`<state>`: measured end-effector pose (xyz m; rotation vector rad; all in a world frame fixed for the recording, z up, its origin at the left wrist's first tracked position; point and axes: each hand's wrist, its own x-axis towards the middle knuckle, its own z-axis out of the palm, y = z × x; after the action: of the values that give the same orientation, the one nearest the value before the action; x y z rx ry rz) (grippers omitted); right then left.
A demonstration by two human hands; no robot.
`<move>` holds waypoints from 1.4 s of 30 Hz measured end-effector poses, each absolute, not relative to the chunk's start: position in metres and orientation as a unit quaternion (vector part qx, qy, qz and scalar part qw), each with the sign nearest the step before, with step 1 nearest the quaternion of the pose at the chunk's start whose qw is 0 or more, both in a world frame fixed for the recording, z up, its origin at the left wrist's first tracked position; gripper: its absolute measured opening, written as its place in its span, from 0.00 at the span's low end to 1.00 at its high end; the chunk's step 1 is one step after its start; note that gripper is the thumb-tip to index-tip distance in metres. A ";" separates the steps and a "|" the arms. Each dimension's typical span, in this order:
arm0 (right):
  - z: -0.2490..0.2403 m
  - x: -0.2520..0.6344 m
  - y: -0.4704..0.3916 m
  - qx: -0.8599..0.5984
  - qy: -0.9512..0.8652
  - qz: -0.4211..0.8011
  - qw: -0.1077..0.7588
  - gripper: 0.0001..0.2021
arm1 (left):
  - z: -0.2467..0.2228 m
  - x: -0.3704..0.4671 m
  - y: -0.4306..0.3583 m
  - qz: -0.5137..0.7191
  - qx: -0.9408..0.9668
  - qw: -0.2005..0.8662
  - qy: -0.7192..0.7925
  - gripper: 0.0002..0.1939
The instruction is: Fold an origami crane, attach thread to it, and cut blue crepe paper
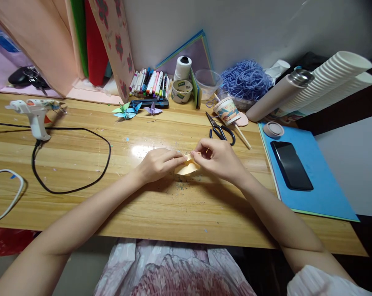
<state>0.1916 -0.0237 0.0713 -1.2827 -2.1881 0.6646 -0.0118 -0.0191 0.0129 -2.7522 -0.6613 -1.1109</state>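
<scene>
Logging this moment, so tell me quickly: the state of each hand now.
Left hand: fingers on the pale yellow paper; whether it grips cannot be told.
Right hand: closed, pinching the same paper.

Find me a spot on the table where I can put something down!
Try the table inside the loop of black cable, or between the near edge and the left hand and right hand; both are mostly bare. The back is crowded, from markers to paper cups.
</scene>
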 end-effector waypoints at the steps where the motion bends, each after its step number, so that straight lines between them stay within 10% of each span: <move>1: 0.071 0.191 -0.024 -0.468 -0.810 0.238 0.261 0.07 | 0.013 -0.011 -0.020 -0.367 -0.902 0.047 -0.220 0.11; 11: 0.060 0.180 -0.033 -0.420 -0.855 0.163 0.257 0.07 | 0.016 -0.004 -0.025 -0.363 -0.900 0.048 -0.236 0.05; 24: 0.051 0.187 -0.021 -0.447 -0.813 0.214 0.307 0.07 | 0.014 0.010 -0.032 -0.453 -0.596 -0.513 -0.420 0.11; 33: 0.049 0.179 -0.027 -0.412 -0.815 0.247 0.323 0.06 | 0.021 0.008 -0.037 -0.425 -0.661 -0.403 -0.469 0.06; 42: 0.037 0.177 -0.028 -0.463 -0.722 0.355 0.373 0.03 | 0.018 0.013 -0.038 -0.406 -0.593 -0.541 -0.437 0.17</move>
<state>0.1774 -0.0283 0.0368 -1.1857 -1.8499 0.9097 0.0126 -0.0376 0.0180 -3.0203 -2.2265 -2.0669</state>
